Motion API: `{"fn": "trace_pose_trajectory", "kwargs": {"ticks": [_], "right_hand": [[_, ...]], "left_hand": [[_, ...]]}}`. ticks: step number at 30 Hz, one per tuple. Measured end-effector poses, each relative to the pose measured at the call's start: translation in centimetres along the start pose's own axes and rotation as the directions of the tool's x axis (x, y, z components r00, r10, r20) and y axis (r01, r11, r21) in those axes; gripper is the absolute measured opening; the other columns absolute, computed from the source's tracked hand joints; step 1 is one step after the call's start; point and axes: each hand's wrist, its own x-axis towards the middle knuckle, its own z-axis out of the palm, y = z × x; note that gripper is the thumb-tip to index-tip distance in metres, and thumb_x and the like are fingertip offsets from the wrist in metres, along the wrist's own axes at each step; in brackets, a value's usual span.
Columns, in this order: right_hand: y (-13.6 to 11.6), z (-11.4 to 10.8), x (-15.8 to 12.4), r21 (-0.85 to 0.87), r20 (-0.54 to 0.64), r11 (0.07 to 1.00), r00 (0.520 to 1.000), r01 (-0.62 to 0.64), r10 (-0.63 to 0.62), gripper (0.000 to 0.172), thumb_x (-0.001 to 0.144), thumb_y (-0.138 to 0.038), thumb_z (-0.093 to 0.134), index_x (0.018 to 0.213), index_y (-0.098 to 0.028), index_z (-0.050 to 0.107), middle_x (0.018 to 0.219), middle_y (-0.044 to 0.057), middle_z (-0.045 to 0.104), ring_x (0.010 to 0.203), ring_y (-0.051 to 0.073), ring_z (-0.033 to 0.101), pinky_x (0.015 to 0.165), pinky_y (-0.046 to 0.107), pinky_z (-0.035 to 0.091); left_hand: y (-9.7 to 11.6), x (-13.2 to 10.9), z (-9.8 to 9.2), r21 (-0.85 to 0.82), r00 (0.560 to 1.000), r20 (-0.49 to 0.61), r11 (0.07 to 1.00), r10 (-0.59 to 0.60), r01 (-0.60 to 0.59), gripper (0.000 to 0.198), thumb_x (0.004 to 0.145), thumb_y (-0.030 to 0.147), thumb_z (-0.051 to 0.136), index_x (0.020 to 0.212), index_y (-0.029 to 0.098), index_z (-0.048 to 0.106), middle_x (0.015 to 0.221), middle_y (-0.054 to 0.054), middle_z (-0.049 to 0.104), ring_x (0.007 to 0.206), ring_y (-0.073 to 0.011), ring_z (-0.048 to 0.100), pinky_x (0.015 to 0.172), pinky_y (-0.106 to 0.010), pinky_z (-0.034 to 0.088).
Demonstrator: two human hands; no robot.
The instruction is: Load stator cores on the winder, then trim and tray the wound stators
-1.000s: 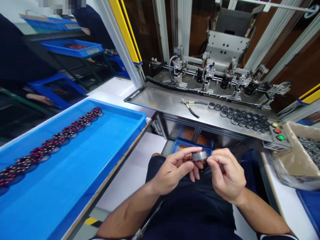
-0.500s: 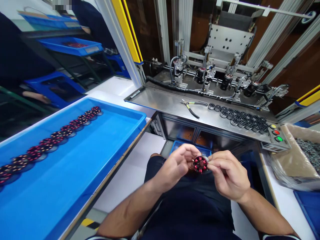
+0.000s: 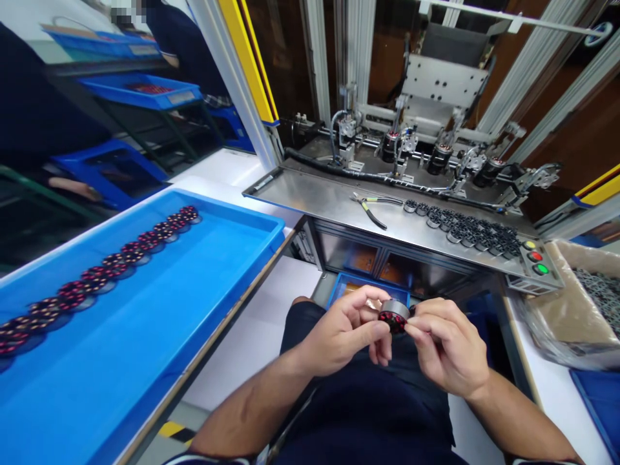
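Observation:
Above my lap, a wound motor stator [image 3: 394, 312] with a grey metal rim and red coils sits between my two hands. My left hand [image 3: 346, 329] grips it from the left, thumb in front and fingers behind. From the right, my right hand [image 3: 448, 342] pinches its edge between thumb and fingertips. The stator is tilted, so its grey side faces up and the coils face down towards me. Similar stators [image 3: 123, 258] with red and copper coils stand in a long row in the blue tray [image 3: 159, 349] on the left.
Cutting pliers [image 3: 371, 210] lie on the machine's metal ledge, beside rows of black cores [image 3: 472, 231]. A button box [image 3: 535, 261] and a plastic-lined carton [image 3: 557, 310] of parts stand at right. Behind the ledge is the winding machine [image 3: 440, 148]. Co-workers [image 3: 186, 48] are at upper left.
The stator has turned from showing its coil face to showing its grey rim. My left thumb has come round to its front; my right hand stays at its edge.

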Motion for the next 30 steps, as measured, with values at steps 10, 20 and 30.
{"fn": "trace_pose_trajectory", "kwargs": {"ticks": [10,20,30], "right_hand": [[-0.6,2.3,-1.9,0.452,0.029,0.739,0.836,-0.500,0.548,0.019,0.096,-0.018,0.061,0.077,-0.019,0.064,0.071,0.001,0.060,0.065,0.014,0.057,0.060,0.027,0.048],[-0.3,3.7,-2.6,0.668,0.317,0.244,0.565,-0.703,0.762,0.037,0.094,-0.039,0.068,0.063,-0.019,0.061,0.064,-0.001,0.056,0.064,0.013,0.054,0.065,0.027,0.046],[0.1,3.0,-1.7,0.600,0.145,0.557,0.762,-0.575,0.631,0.024,0.098,-0.025,0.062,0.074,-0.020,0.065,0.068,-0.002,0.059,0.058,0.011,0.055,0.056,0.025,0.046]], "left_hand": [[-1.5,0.1,0.0,0.677,0.668,0.020,0.482,0.743,-0.557,0.049,0.080,0.020,0.084,0.122,0.022,0.060,0.106,-0.008,0.075,0.095,-0.0182,0.076,0.083,-0.025,0.062],[-0.5,0.1,-0.3,0.845,0.614,0.094,0.263,0.784,-0.466,0.045,0.082,0.029,0.082,0.122,0.020,0.062,0.101,-0.008,0.077,0.089,-0.0172,0.077,0.082,-0.024,0.064],[-0.1,-1.0,0.0,0.380,0.856,-0.054,0.803,0.514,-0.458,0.021,0.087,0.005,0.070,0.102,0.019,0.068,0.122,-0.011,0.068,0.109,-0.0195,0.072,0.092,-0.030,0.061]]}}
